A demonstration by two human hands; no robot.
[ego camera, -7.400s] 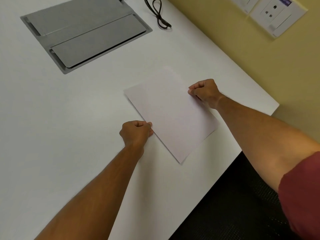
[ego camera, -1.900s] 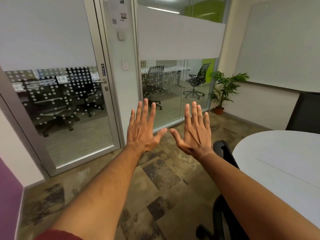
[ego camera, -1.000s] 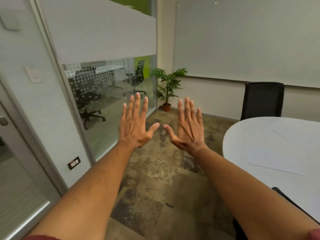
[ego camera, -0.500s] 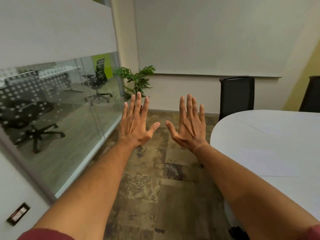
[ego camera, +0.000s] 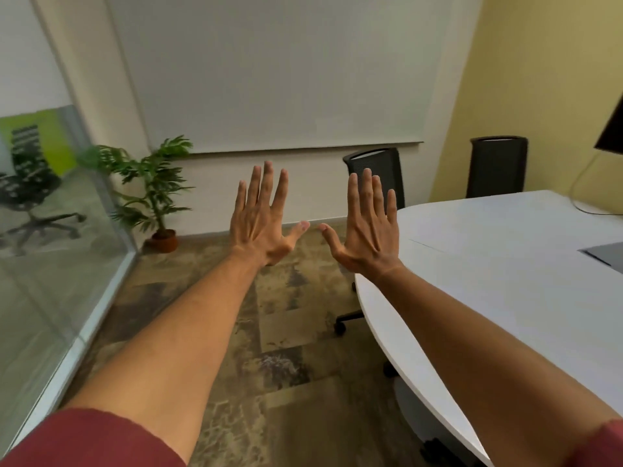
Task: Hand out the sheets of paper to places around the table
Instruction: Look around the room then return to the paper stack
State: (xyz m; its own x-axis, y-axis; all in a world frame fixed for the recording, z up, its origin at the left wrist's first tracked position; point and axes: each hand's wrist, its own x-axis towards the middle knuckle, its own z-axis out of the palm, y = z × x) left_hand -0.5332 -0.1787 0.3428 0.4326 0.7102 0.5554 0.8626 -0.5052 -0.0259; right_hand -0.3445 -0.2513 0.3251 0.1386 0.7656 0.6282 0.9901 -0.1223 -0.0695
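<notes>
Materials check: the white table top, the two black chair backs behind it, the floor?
White oval table: probably laminate or painted board, matte, one thin seam. Black chair backs: the nearer looks like mesh, the farther is too dim to tell. Mottled brown floor: in square tiles, carpet or vinyl, unclear.
</notes>
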